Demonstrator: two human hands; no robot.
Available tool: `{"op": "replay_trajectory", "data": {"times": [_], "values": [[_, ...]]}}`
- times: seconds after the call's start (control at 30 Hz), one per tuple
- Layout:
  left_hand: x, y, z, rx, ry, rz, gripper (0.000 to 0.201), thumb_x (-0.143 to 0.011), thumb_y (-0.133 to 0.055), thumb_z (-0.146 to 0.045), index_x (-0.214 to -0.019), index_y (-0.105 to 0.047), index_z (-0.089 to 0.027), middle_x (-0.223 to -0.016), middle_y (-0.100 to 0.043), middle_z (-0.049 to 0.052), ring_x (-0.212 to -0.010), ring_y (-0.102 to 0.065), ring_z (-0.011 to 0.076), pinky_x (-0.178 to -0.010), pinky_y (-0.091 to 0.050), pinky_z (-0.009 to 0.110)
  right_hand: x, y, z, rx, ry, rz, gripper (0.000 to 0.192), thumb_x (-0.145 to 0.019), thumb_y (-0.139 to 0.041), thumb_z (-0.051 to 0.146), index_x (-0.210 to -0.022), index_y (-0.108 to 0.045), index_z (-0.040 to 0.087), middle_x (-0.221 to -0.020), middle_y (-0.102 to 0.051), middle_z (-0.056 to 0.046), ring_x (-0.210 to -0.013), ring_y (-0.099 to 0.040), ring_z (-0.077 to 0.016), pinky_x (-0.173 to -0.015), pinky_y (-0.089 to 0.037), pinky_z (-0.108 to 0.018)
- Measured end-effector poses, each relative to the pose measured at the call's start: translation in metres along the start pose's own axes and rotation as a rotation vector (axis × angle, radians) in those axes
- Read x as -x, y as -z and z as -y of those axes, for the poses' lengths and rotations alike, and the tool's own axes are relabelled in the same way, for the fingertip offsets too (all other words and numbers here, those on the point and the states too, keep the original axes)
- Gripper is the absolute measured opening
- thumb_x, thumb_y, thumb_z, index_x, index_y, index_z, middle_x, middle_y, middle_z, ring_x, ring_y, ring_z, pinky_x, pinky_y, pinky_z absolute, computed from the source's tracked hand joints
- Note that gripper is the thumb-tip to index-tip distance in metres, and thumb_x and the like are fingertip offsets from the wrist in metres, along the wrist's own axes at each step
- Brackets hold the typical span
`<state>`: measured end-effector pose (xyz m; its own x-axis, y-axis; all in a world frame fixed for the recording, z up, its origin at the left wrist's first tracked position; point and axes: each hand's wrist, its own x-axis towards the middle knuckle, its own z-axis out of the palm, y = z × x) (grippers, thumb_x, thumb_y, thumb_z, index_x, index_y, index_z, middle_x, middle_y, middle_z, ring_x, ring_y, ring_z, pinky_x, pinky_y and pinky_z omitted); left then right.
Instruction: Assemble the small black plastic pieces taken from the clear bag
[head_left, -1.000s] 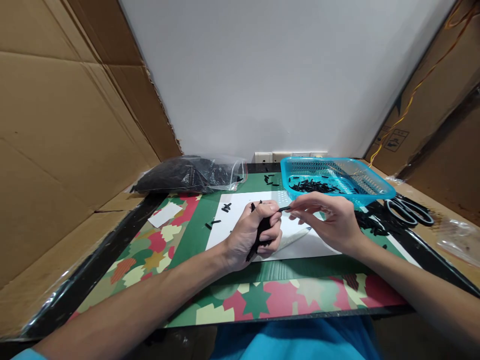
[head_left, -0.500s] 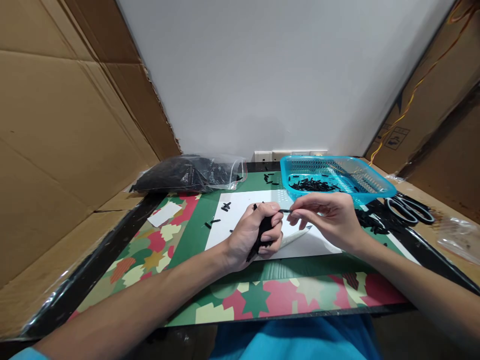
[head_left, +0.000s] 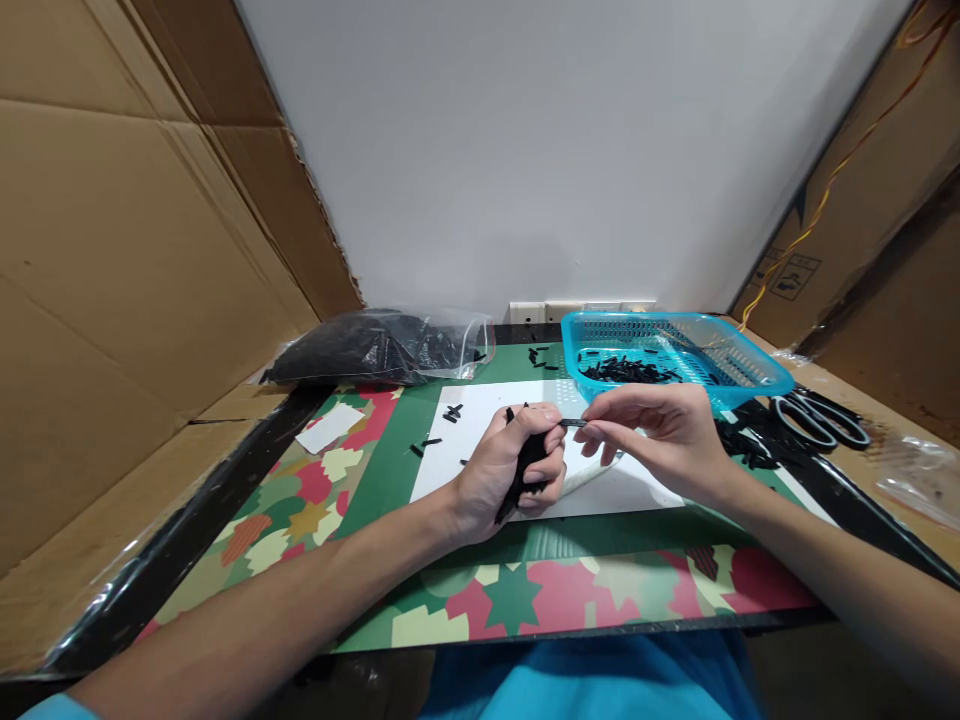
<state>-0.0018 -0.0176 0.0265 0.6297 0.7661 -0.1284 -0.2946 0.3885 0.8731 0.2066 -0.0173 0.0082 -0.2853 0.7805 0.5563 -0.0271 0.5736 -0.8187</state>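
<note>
My left hand [head_left: 510, 465] is closed around a bunch of small black strips [head_left: 523, 470], which stick out below the palm and between the fingers. One thin black strip [head_left: 574, 423] spans the gap between the two hands. Its left end is pinched by my left thumb and forefinger, its right end by the fingertips of my right hand [head_left: 652, 435]. Under the hands lies a white sheet [head_left: 442, 470], and a pale pointed stick [head_left: 592, 475] rests on it, partly covered by my left hand. What the strips are made of I cannot tell.
A blue plastic basket [head_left: 780, 385] with black pieces stands at the back right, scissors [head_left: 817, 420] beside it. Loose black strips [head_left: 746, 445] lie near my right wrist. At the back left is a clear bag [head_left: 375, 345] of black material. Cardboard walls [head_left: 112, 250] flank the table.
The strip between my hands has turned slightly, and its flat side shows more now. Both hands stay in nearly the same place.
</note>
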Motion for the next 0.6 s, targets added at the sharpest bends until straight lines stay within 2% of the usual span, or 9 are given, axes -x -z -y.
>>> {"op": "replay_trajectory", "data": {"times": [0.6], "values": [[0.0009, -0.0029, 0.0001, -0.021, 0.009, -0.048, 0.036, -0.091, -0.064, -0.043, -0.069, -0.048, -0.02, -0.043, -0.035, -0.01, -0.032, -0.031, 0.0063, -0.031, -0.023, 0.013, 0.0006, 0.0013, -0.0004, 0.024, 0.005, 0.003, 0.004, -0.094, -0.08, 0.022, -0.096, -0.08, 0.019, -0.081, -0.081, -0.004, -0.063, -0.077, -0.0155, -0.054, -0.065, -0.026]]}}
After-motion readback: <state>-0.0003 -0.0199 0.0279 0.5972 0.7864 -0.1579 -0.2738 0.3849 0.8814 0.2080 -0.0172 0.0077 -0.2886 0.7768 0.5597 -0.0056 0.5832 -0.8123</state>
